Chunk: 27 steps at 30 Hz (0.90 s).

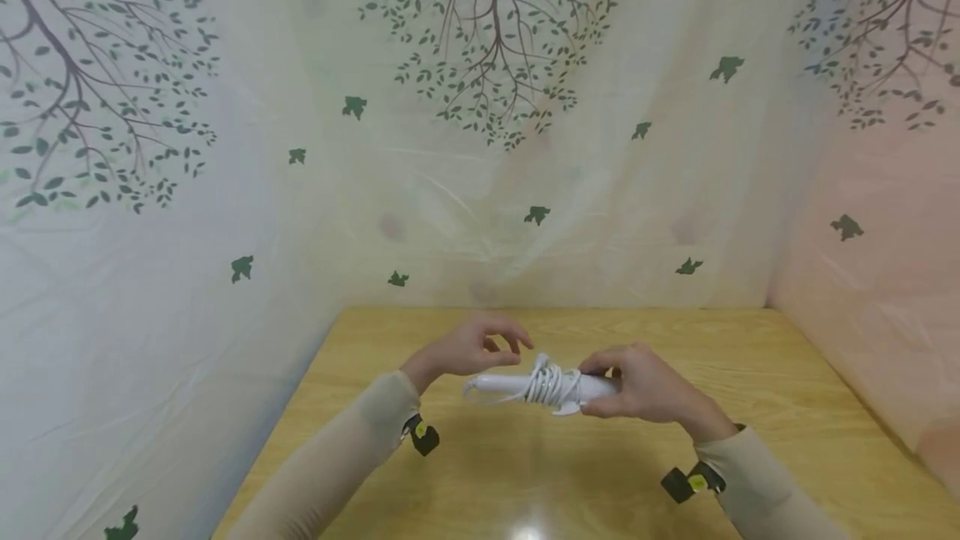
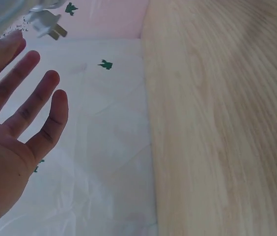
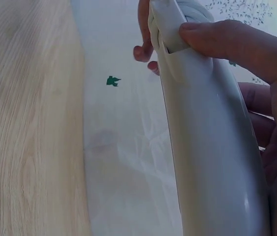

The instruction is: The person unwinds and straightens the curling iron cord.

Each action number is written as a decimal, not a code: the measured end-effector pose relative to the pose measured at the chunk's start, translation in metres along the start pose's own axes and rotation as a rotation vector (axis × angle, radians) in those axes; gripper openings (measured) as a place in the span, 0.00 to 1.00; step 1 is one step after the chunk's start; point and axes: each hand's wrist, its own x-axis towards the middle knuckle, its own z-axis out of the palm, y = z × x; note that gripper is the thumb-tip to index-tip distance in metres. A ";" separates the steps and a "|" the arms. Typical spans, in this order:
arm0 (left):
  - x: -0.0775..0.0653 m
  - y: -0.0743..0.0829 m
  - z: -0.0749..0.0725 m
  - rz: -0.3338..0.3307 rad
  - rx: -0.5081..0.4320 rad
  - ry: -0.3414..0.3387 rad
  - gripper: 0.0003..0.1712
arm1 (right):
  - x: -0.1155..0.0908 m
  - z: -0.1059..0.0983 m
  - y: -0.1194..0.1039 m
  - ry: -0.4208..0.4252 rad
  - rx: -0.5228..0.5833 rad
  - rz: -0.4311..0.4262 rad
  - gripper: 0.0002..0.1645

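A white curling iron (image 1: 598,387) is held level above the table, its white cord (image 1: 551,383) wound in several turns round its middle. My right hand (image 1: 645,382) grips its thicker right end; in the right wrist view the thumb (image 3: 241,44) lies along the white body, with the fingers behind it. My left hand (image 1: 480,346) hovers beside the thinner left end, fingers loosely bent and holding nothing. A two-pronged plug (image 2: 49,23) hangs near the wound cord in the left wrist view. Whether the left thumb touches the iron, I cannot tell.
Below the hands is a wooden table (image 1: 525,473) with light grain. Pale curtains (image 1: 450,190) printed with trees and green leaves enclose it at the back and both sides. Each wrist carries a dark strap with a small camera (image 1: 425,437).
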 end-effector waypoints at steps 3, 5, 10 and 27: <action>0.000 -0.003 0.006 0.024 -0.015 -0.039 0.17 | -0.002 -0.001 -0.001 -0.007 0.021 -0.055 0.20; 0.001 -0.004 0.010 0.043 -0.041 -0.053 0.19 | -0.002 -0.002 -0.001 -0.012 0.034 -0.083 0.20; 0.003 -0.004 0.022 0.120 -0.128 -0.092 0.18 | -0.003 -0.004 -0.002 -0.019 0.045 -0.118 0.20; 0.001 -0.009 0.031 0.133 -0.262 -0.133 0.15 | -0.006 0.000 0.004 -0.031 0.075 -0.134 0.20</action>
